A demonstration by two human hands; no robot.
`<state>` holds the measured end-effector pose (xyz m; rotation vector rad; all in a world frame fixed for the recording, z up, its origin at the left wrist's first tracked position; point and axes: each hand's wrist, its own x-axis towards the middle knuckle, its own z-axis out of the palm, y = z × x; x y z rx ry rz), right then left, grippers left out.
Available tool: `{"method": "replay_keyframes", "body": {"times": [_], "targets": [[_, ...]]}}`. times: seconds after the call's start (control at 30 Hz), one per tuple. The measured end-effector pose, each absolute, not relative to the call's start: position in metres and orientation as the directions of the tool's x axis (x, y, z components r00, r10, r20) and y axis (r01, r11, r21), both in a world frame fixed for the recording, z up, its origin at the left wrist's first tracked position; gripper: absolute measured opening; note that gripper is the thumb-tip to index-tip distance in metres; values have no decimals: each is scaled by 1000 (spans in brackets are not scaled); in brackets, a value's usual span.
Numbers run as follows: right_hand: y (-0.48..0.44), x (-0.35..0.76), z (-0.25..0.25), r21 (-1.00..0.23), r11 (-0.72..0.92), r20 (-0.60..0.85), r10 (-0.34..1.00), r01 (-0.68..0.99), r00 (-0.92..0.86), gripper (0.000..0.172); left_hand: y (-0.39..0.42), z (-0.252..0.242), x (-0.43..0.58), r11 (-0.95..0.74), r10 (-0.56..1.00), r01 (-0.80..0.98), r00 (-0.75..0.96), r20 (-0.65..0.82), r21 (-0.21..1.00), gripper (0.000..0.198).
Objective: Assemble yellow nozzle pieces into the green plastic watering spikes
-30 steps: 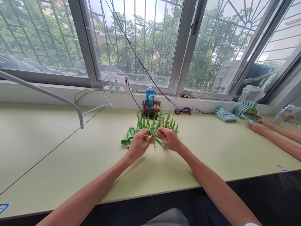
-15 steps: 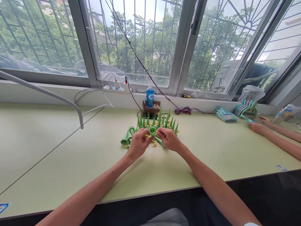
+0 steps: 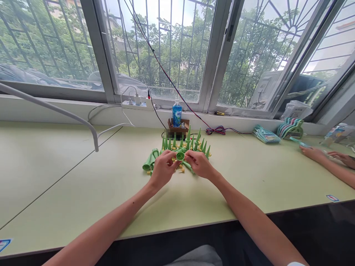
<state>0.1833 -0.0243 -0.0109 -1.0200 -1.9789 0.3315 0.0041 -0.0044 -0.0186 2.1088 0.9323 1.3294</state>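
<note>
A green plastic watering spike (image 3: 180, 156) is held over the table, its round open end turned toward me. My left hand (image 3: 163, 168) is closed with thumb and fingers on its left side. At its right edge the fingertips of my right hand (image 3: 200, 163) are pinched together; whether a small part sits between them is hidden. Several more green spikes (image 3: 189, 136) stand upright just behind my hands. Others (image 3: 151, 160) lie on their sides to the left. Small yellow valve pieces (image 3: 181, 170) are scattered among and in front of them.
Behind the spikes a blue bottle (image 3: 176, 114) stands in a brown box (image 3: 170, 125). A bundled cable (image 3: 216, 130) lies by the sill. Teal packets (image 3: 266, 134) and pastel hangers (image 3: 291, 129) are at right, near another person's hands (image 3: 313, 153). A white curved tube (image 3: 83, 120) hangs at left.
The spike in my hands has tipped so its open end faces me more directly. My hands have barely moved. The other person's hands have shifted right.
</note>
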Motion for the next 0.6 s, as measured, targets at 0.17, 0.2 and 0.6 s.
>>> {"method": "replay_keyframes", "body": {"times": [0.17,0.2,0.6], "targets": [[-24,182,-12,-556,626,590,761,546,-270,25,-5,-19,6,-642,764,268,299,571,719,15],[-24,182,-12,-558,624,595,761,547,-259,25,-6,-19,6,-632,772,261,294,564,729,16],[-26,182,-11,-539,638,631,738,550,-239,24,-10,-8,8,-189,916,-63,348,199,980,48]]}}
